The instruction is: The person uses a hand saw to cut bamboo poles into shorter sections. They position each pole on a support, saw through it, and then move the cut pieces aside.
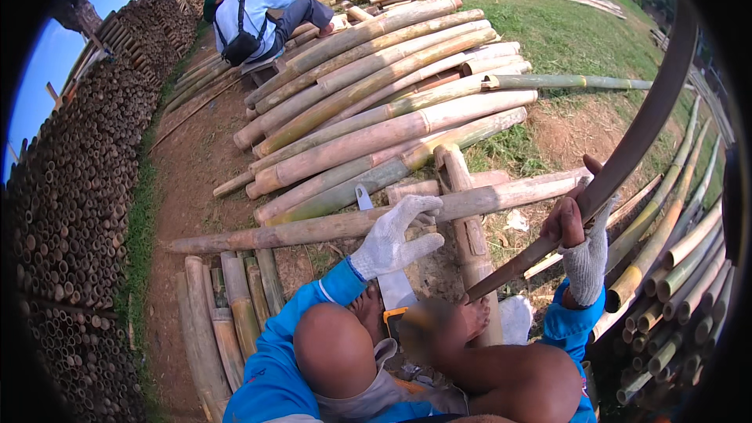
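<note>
My left hand [395,239], in a white knitted glove, hovers at the near side of a long bamboo pole [329,229]. Its fingers and thumb are spread with nothing between them. Under that pole lies a handsaw [397,288], its blade tip poking out beyond and its orange-and-black handle by my foot. My right hand [570,227] wears a glove that leaves the fingers bare. Those fingers wrap round a long, flat, dark-brown strip [619,168], which slants from beside my foot to the upper right. Its exact kind I cannot make out.
The pole rests across a thick bamboo support [470,247]. Beyond it lies a broad heap of bamboo poles [392,125]. More poles [666,290] are stacked at right, short ones [227,305] at left near. A bamboo stack [70,227] walls the far left. Another person [254,19] sits farther back.
</note>
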Available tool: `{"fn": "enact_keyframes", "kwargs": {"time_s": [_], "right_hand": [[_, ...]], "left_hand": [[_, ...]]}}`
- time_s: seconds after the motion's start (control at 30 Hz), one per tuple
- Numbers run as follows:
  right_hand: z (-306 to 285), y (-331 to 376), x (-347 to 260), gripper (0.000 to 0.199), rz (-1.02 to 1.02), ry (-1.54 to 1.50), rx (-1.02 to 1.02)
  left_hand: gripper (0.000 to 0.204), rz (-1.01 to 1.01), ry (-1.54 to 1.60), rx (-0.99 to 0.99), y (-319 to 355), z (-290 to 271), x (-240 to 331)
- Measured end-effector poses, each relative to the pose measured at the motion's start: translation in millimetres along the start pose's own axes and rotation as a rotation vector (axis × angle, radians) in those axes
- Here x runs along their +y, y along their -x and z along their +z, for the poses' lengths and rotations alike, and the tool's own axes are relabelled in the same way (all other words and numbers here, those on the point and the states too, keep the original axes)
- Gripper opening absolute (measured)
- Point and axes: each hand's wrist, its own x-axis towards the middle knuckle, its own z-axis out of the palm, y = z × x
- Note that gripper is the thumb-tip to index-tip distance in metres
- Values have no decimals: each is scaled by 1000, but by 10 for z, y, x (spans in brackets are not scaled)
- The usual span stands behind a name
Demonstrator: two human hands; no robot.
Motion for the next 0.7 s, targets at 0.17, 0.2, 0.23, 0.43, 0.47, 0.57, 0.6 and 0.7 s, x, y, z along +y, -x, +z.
{"fn": "enact_keyframes", "kwargs": {"time_s": [0.17,0.2,0.23,0.43,0.47,0.57,0.6,0.7], "right_hand": [[-340,-51,264,80,-162,106,-192],[-339,-42,388,84,-164,138,-185],[-318,-38,499,88,-167,170,-177],[68,268,720,60,-148,465,-414],[123,263,677,72,-120,526,-512],[386,183,623,75,-386,833,-670],[470,115,614,74,-417,906,-711],[682,-70,633,67,-543,933,-873]], "left_hand": [[57,151,102,316,-124,-425,459],[61,222,105,373,-191,-471,531],[65,224,307,355,-185,-507,606],[74,308,683,551,54,-740,756],[75,291,711,598,143,-779,717],[60,70,678,779,534,-913,486],[56,40,651,801,689,-937,370],[43,-250,460,932,1106,-891,-52]]}}
